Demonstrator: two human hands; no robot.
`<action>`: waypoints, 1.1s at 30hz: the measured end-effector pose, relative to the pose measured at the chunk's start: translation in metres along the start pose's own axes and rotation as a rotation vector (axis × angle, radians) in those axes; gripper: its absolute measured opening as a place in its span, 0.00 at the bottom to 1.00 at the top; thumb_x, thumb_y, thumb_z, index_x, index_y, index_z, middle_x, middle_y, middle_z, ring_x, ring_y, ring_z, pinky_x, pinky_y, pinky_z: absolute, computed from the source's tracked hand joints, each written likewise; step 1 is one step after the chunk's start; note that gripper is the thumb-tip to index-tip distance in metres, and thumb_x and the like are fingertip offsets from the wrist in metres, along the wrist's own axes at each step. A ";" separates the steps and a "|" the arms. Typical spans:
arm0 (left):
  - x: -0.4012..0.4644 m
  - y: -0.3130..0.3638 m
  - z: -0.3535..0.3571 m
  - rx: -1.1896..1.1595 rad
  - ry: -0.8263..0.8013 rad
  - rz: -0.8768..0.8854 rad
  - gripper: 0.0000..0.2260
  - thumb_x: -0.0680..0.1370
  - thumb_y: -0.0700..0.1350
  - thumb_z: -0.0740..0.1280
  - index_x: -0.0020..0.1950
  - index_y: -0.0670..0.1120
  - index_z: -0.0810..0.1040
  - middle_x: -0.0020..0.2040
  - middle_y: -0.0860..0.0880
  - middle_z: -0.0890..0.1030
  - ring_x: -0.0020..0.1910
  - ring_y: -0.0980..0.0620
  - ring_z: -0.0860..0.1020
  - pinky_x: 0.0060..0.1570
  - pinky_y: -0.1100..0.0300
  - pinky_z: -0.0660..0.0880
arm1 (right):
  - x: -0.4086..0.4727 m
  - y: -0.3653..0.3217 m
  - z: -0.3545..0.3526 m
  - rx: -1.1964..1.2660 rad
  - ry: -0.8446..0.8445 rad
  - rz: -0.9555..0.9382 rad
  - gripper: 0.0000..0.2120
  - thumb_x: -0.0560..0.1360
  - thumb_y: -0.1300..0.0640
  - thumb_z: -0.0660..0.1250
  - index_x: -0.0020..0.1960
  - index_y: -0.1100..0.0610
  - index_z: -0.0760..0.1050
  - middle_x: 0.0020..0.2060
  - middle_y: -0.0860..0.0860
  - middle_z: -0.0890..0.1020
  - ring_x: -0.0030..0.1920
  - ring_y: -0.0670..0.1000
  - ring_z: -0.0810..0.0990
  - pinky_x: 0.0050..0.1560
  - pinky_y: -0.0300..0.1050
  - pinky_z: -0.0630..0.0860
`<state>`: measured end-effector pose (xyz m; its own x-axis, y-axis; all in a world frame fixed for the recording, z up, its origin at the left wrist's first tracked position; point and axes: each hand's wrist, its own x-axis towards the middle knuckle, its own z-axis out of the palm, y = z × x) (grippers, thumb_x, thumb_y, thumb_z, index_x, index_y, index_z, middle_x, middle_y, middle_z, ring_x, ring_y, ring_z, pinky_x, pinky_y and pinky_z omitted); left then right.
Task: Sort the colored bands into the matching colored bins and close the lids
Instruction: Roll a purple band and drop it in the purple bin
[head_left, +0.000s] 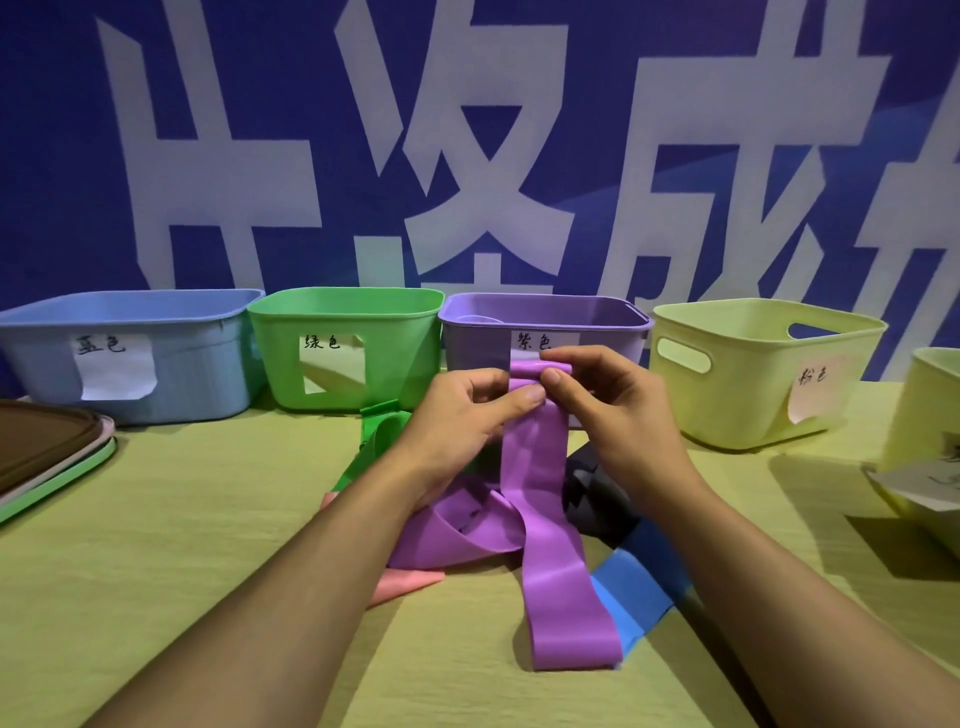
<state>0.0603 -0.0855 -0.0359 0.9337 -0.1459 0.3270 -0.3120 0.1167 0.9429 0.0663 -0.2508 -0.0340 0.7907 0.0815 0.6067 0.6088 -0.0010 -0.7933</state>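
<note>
Purple band (545, 519) hangs from both hands' pinching grip, left hand (467, 410), right hand (602, 400).

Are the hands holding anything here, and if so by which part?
Both hands, left hand and right hand, pinch the purple band at its top end, which looks folded or rolled over; the rest hangs down onto the table.

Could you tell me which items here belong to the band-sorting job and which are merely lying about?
Job:
- purple band, pinched by left hand and right hand
- purple bin
- green band, pink band, blue band, black band
- blue bin, green bin
- stacked lids

Lying about:
- blue banner
</note>
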 end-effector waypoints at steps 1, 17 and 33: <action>0.000 0.000 0.000 -0.017 -0.005 -0.001 0.06 0.79 0.37 0.69 0.53 0.42 0.85 0.48 0.44 0.87 0.50 0.47 0.84 0.57 0.52 0.80 | 0.000 0.000 0.000 -0.006 0.001 -0.001 0.07 0.78 0.60 0.73 0.53 0.50 0.84 0.47 0.51 0.87 0.47 0.48 0.85 0.44 0.39 0.80; -0.003 0.002 0.002 -0.036 0.007 -0.005 0.12 0.71 0.48 0.74 0.51 0.45 0.88 0.50 0.39 0.87 0.51 0.43 0.84 0.59 0.46 0.79 | 0.000 0.000 0.002 0.094 0.040 0.091 0.10 0.75 0.67 0.74 0.51 0.54 0.84 0.43 0.50 0.88 0.45 0.48 0.84 0.47 0.42 0.83; 0.002 0.001 -0.001 -0.012 0.107 -0.010 0.16 0.72 0.55 0.73 0.50 0.45 0.88 0.49 0.40 0.87 0.47 0.45 0.83 0.50 0.53 0.79 | 0.002 0.003 0.004 0.188 -0.008 0.229 0.10 0.83 0.53 0.65 0.59 0.53 0.83 0.53 0.53 0.87 0.53 0.56 0.86 0.49 0.47 0.81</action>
<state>0.0620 -0.0847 -0.0341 0.9503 -0.0409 0.3087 -0.3015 0.1274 0.9449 0.0699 -0.2462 -0.0356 0.9051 0.1080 0.4112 0.3917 0.1639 -0.9054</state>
